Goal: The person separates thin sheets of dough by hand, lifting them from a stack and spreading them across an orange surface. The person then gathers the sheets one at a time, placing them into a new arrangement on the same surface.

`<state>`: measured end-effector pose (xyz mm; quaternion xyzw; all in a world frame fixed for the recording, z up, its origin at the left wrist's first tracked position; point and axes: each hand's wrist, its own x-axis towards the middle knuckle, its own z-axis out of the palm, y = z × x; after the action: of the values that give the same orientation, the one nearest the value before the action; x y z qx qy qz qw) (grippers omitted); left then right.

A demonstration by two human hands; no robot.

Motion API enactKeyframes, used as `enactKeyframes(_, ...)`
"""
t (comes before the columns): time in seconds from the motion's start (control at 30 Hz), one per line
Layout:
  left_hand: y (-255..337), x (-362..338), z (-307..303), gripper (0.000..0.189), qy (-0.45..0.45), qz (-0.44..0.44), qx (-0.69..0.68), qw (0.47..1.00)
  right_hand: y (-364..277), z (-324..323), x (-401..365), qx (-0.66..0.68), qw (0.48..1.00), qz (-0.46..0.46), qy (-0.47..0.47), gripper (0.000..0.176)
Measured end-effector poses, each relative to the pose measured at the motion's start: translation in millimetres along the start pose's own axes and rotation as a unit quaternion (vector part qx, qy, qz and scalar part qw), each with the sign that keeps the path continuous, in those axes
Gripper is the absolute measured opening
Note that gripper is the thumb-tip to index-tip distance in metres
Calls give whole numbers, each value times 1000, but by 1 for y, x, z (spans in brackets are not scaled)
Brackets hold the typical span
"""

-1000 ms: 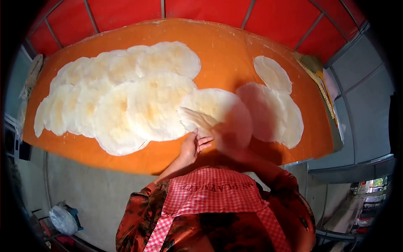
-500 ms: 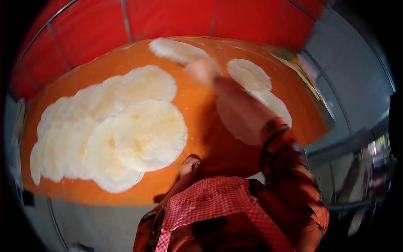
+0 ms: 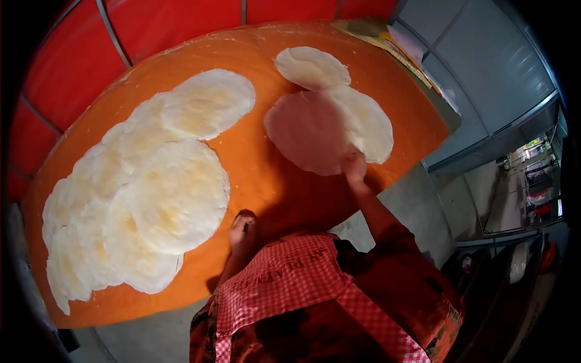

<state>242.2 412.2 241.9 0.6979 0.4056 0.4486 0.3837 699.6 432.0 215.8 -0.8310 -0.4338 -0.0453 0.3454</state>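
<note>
Right hand at the rim of a round sheet; left hand braced on the cloth.

The right hand (image 3: 354, 167) meets the near rim of the shaded round sheet (image 3: 302, 133), which lies flat on the orange cloth (image 3: 266, 181) and overlaps 1 pale sheet (image 3: 372, 124). Whether it is pinching or pressing cannot be told. The left hand (image 3: 244, 233), fingers curled and holding nothing, rests on the cloth, probably bracing the reach. The shingled row (image 3: 163, 187) lies apart at the left, likely overlapped to save space.

the left hand (image 3: 243, 235) seems to hide its fingers underneath.
</note>
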Motion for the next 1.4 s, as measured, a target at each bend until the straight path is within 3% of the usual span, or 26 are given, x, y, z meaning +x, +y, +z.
enactKeyframes(0.07, 2, -5, 2, 4, 4, -34, 17, 999, 13, -15, -4, 47, 986, 130, 96, 4)
enactKeyframes(0.13, 1, -5, 3, 4, 3, -39, 37, 999, 5, -35, -8, 244, 927, 284, 17, 5)
enactKeyframes(0.2, 6, -4, 4, 6, 1, -39, 66, 997, -14, -54, -7, 429, 802, 411, -62, 7)
enactKeyframes(0.33, 14, -7, 8, 10, 10, -51, 90, 995, -34, -51, -8, 492, 739, 454, -70, 13)
enactKeyframes(0.4, 14, -7, 9, 11, 14, -54, 90, 994, -11, -16, 4, 508, 763, 393, -72, 23)
enactKeyframes(0.5, 3, -9, 9, 13, 10, -30, 93, 995, -10, 12, 72, 580, 783, 205, -95, 13)
enactKeyframes(0.53, 14, -6, 6, 13, -6, -36, 102, 994, -27, 16, 101, 609, 775, 127, -107, 10)
enactKeyframes(0.57, 16, -8, 5, 13, -3, -63, 86, 994, -65, -12, 113, 548, 825, 59, -121, 12)
enactKeyframes(0.63, 23, -10, 6, 10, 18, -105, 38, 994, -148, -74, 135, 414, 900, -79, -114, 35)
enactKeyframes(0.67, 25, -12, 8, 9, 28, -128, 4, 991, -196, -88, 134, 354, 925, -67, -118, 33)
enactKeyframes(0.73, 27, -16, 9, 5, 50, -150, -11, 987, -235, -53, 151, 369, 893, -257, -12, 34)
enactKeyframes(0.8, 31, -24, 9, 4, 70, -161, -14, 984, -303, -96, 96, 343, 891, -291, -66, 36)
enactKeyframes(0.87, 39, -33, 4, 4, 78, -135, -8, 988, -339, -115, 41, 285, 889, -306, -185, 35)
enactKeyframes(0.9, 44, -38, 2, 3, 81, -122, -4, 989, -343, -102, 20, 268, 869, -326, -258, 34)
enactKeyframes(0.97, 49, -50, -6, 3, 150, -87, 9, 985, -360, -113, -32, 198, 826, -456, -266, 30)
enactKeyframes(1.03, 52, -60, -14, 2, 207, -70, 3, 976, -343, -59, -83, 219, 785, -503, -288, 27)
enactKeyframes(1.07, 51, -63, -18, 2, 230, -71, -11, 971, -352, -77, -96, 93, 739, -547, -383, 30)
enactKeyframes(1.1, 52, -66, -23, 3, 237, -81, -5, 968, -350, -69, -112, 57, 699, -476, -531, 40)
enactKeyframes(1.13, 50, -69, -29, 5, 245, -91, 3, 965, -309, -14, -148, 98, 719, -536, -431, 54)
enactKeyframes(1.17, 42, -75, -33, 7, 252, -109, -40, 961, -294, -8, -157, 82, 702, -495, -505, 63)
enactKeyframes(1.27, 39, -86, -37, 11, 265, -125, -73, 953, -263, -18, -128, 206, 720, -413, -518, 43)
enactKeyframes(1.3, 43, -90, -36, 11, 268, -146, -67, 950, -244, -24, -116, 244, 810, -387, -366, 26)
enactKeyframes(1.37, 44, -98, -32, 11, 257, -161, -57, 951, -190, -7, -80, 208, 893, -248, -314, 12)
enactKeyframes(1.4, 45, -100, -31, 11, 252, -165, -52, 952, -164, -12, -46, 182, 913, -354, -85, 23)
